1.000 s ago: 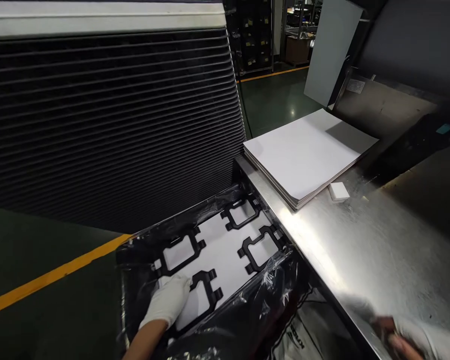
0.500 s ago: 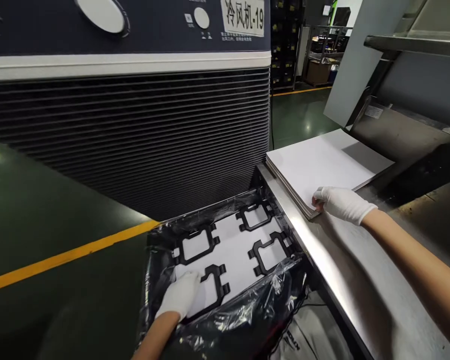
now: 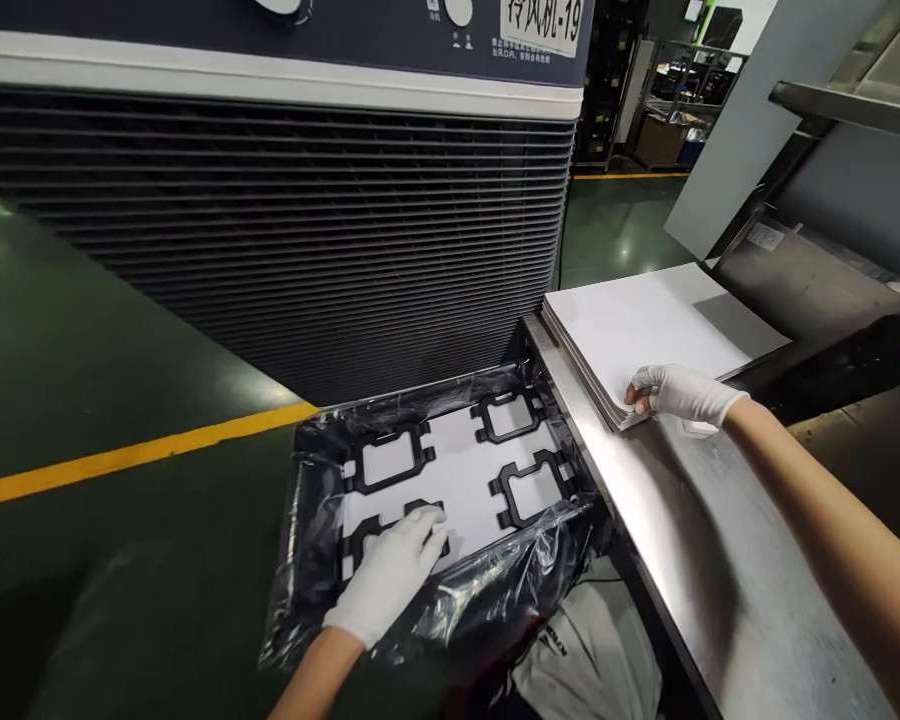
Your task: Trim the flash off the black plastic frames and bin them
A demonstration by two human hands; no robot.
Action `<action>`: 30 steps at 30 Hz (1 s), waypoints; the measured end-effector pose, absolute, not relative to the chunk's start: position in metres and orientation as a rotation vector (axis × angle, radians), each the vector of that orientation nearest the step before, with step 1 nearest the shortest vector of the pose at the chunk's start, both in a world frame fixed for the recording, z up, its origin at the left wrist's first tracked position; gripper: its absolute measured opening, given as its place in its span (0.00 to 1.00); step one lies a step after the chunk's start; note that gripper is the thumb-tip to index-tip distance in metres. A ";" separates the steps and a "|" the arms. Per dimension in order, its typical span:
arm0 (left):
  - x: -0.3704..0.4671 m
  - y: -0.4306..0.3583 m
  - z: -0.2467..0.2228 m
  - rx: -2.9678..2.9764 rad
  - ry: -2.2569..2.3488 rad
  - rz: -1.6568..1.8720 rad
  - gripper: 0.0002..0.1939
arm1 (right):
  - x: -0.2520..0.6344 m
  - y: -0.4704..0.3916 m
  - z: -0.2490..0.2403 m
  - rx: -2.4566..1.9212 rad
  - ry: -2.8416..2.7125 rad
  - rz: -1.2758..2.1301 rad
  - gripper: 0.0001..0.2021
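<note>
A box lined with dark plastic [image 3: 487, 590] holds a white sheet [image 3: 461, 480] with several black frames [image 3: 507, 417] lying on it. My left hand [image 3: 396, 570], in a white glove, rests over the near-left frame [image 3: 360, 545] with its fingers somewhat apart, hiding part of that frame. To the right, a stack of white sheets [image 3: 645, 325] lies on the metal table. My right hand [image 3: 667, 392], gloved with bare fingertips showing, pinches the near corner of the stack. How many sheets are between its fingers cannot be made out.
A large machine with a black louvred grille [image 3: 330, 240] stands behind the box. The metal table [image 3: 690, 500] runs along the right, with a metal shelf [image 3: 855, 112] above it. A yellow line [image 3: 172, 445] crosses the green floor. Grey cloth [image 3: 592, 650] shows below the box.
My left hand has moved right across the near-left frame, whose left part now shows. My right hand stays at the stack's corner, its fingertips more visible. The camera view has shifted slightly.
</note>
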State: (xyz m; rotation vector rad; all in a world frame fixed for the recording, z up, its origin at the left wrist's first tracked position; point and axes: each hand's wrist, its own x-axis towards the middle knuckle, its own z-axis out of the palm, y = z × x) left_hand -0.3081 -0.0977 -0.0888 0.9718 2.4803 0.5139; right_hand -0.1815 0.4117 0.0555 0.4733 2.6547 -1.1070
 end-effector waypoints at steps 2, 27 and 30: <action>-0.296 -0.083 -0.078 1.013 2.433 0.525 0.17 | -0.182 0.416 0.052 0.468 2.632 -1.171 0.11; -0.197 -0.017 -0.032 1.521 2.025 0.138 0.13 | -0.244 0.360 0.081 0.685 2.493 -0.094 0.18; -0.190 -0.017 -0.034 1.549 2.005 0.113 0.12 | -0.250 0.359 0.088 0.659 2.470 -0.078 0.20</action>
